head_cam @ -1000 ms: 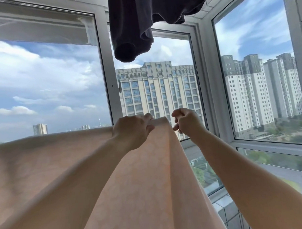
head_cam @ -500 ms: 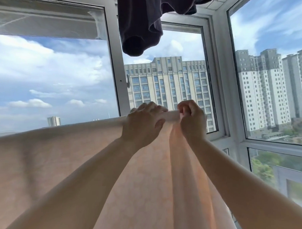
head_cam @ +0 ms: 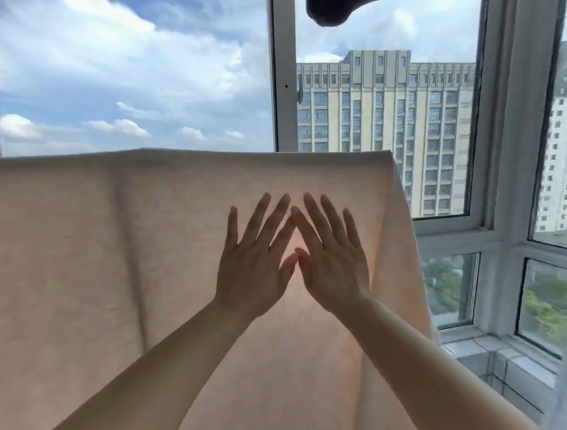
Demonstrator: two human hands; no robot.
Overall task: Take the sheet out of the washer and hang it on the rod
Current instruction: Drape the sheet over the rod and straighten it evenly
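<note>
Head view: I see both hands have let go of the top edge; left hand and right hand now press flat, fingers spread, on the sheet draped at twelve o'clock, so only smoothing remains.

Two hands show, the left hand and the right hand, side by side with fingers spread flat on one pale sheet. Above the hands hangs one dark garment. Beyond them stand two tower blocks.
</note>
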